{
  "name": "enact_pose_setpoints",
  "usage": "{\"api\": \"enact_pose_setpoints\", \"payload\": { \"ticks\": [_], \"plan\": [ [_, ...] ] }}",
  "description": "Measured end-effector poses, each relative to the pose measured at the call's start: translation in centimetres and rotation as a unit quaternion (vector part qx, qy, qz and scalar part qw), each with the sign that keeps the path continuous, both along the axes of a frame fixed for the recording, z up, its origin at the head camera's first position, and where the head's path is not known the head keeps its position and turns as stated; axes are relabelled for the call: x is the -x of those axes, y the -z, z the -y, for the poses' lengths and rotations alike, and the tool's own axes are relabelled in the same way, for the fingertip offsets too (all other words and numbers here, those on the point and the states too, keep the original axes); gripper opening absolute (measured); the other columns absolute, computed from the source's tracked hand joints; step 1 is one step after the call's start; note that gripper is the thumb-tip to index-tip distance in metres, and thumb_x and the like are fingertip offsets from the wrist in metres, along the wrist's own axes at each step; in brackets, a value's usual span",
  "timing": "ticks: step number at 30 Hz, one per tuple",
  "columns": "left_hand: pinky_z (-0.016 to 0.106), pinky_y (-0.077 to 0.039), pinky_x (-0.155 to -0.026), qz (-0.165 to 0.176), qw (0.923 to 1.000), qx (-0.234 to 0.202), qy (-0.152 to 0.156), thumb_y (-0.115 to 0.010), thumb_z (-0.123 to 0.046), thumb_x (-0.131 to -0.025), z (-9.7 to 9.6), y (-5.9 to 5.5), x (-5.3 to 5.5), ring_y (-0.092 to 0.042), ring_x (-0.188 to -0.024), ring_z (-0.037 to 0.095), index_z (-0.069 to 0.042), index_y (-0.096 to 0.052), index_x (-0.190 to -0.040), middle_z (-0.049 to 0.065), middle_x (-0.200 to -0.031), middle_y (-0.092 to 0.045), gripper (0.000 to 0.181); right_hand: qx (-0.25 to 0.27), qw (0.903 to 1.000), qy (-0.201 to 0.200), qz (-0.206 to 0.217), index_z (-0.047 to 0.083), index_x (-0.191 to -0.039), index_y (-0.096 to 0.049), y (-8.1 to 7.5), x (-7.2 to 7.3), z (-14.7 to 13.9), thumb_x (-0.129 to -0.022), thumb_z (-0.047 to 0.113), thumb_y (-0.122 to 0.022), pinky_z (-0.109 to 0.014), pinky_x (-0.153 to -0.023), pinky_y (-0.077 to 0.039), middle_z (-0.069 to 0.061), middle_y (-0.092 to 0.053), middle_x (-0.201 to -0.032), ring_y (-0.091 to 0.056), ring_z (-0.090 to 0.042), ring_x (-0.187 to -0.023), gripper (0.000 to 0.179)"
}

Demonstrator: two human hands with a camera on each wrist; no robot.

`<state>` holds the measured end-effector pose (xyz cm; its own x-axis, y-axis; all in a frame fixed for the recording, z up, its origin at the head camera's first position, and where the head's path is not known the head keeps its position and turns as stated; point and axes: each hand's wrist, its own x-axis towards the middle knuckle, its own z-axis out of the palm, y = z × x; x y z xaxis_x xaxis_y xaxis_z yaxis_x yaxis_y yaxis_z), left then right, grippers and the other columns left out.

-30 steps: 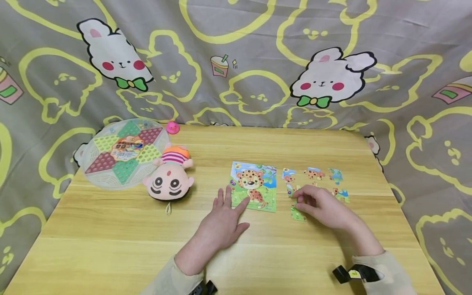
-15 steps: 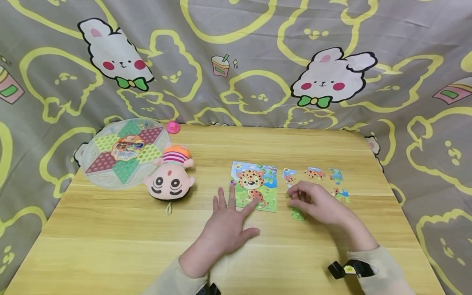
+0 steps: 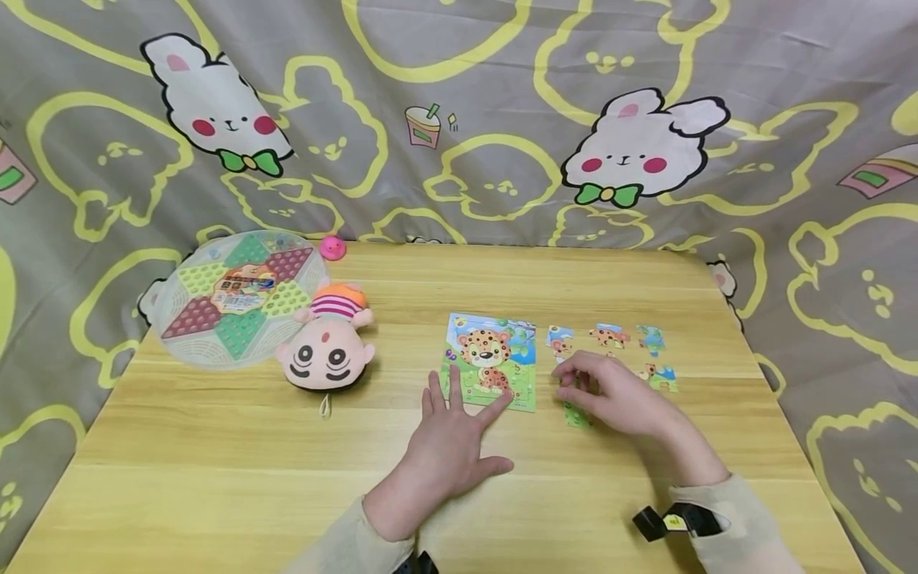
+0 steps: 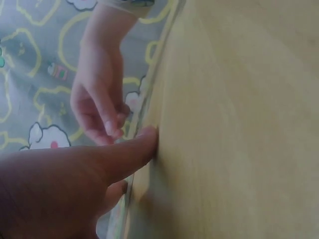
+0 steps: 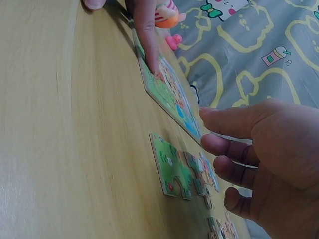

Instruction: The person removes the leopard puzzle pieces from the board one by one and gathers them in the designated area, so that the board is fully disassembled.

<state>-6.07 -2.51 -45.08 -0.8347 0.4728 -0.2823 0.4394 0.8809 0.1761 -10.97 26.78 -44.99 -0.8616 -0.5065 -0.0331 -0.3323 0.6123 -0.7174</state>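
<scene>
A leopard-cub picture puzzle board (image 3: 476, 344) lies flat on the wooden table. My left hand (image 3: 446, 453) is spread at its lower edge, the index fingertip on the picture near the cub's tail. My right hand (image 3: 610, 391) hovers just right of the board, over loose jigsaw pieces. Its fingers are loosely bent, and the right wrist view has a gap between thumb and forefinger with nothing in it. Below that hand lies a green corner piece (image 5: 168, 167). Farther back are a blue-and-green piece (image 3: 651, 340) and a spotted orange piece (image 3: 610, 336). The hand partly hides other pieces.
To the left, a round Chinese checkers board (image 3: 201, 331) lies at the table's back corner. A plush doll (image 3: 326, 359) overlaps its edge, and a small pink toy duck (image 3: 333, 248) sits behind. A grey patterned curtain (image 3: 495, 104) borders the table.
My left hand has slid a little rightward, its index fingertip moving across the lower picture. The right hand has shifted slightly left toward the board.
</scene>
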Motion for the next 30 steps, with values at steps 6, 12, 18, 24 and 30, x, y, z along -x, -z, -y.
{"api": "enact_pose_setpoints", "payload": {
  "ticks": [6,12,18,24,30],
  "plan": [
    [0.068,-0.030,-0.118,-0.003,1.0000,-0.006,0.003,-0.059,-0.083,-0.088,0.1,-0.1,0.2,-0.018,-0.141,0.075,-0.046,-0.026,-0.167,0.047,-0.160,-0.016,0.094,0.004,1.0000,-0.007,-0.001,0.016,-0.116,-0.074,-0.1,0.2,0.6,-0.103,0.020,-0.073,-0.029,-0.072,-0.051,0.009,-0.066,-0.097,-0.059,-0.015,-0.083,0.014],
    [0.070,-0.034,-0.115,-0.021,0.9995,-0.011,0.019,-0.060,-0.083,-0.088,0.3,0.0,0.4,-0.021,-0.137,0.077,-0.042,-0.030,-0.167,0.049,-0.156,-0.022,0.094,-0.002,0.9995,-0.024,-0.019,0.016,-0.120,-0.074,-0.2,1.1,2.4,-0.102,0.021,-0.075,-0.030,-0.072,-0.051,0.010,-0.063,-0.099,-0.057,-0.014,-0.084,0.018],
    [0.073,-0.035,-0.113,-0.027,0.9990,-0.013,0.032,-0.059,-0.083,-0.087,0.3,0.3,0.5,-0.022,-0.135,0.079,-0.041,-0.032,-0.167,0.050,-0.155,-0.022,0.094,-0.021,0.9977,-0.051,-0.039,0.012,-0.121,-0.073,-0.1,2.5,5.1,-0.101,0.021,-0.076,-0.037,-0.080,-0.053,0.005,-0.065,-0.107,-0.058,-0.015,-0.090,0.023],
    [0.073,-0.036,-0.112,-0.022,0.9992,-0.017,0.029,-0.061,-0.082,-0.087,0.3,0.5,0.6,-0.020,-0.136,0.078,-0.042,-0.033,-0.166,0.050,-0.157,-0.020,0.093,-0.066,0.9930,-0.058,-0.078,0.010,-0.125,-0.074,0.1,4.0,7.3,-0.101,0.022,-0.075,-0.046,-0.091,-0.051,-0.001,-0.062,-0.118,-0.059,-0.020,-0.102,0.027],
    [0.073,-0.036,-0.112,-0.025,0.9991,-0.014,0.030,-0.060,-0.083,-0.086,0.2,0.5,0.6,-0.020,-0.136,0.079,-0.043,-0.033,-0.166,0.050,-0.157,-0.020,0.094,-0.089,0.9882,-0.059,-0.110,0.007,-0.127,-0.076,0.3,4.9,8.0,-0.103,0.017,-0.071,-0.049,-0.095,-0.051,-0.004,-0.063,-0.119,-0.061,-0.023,-0.109,0.026]
  ]
}}
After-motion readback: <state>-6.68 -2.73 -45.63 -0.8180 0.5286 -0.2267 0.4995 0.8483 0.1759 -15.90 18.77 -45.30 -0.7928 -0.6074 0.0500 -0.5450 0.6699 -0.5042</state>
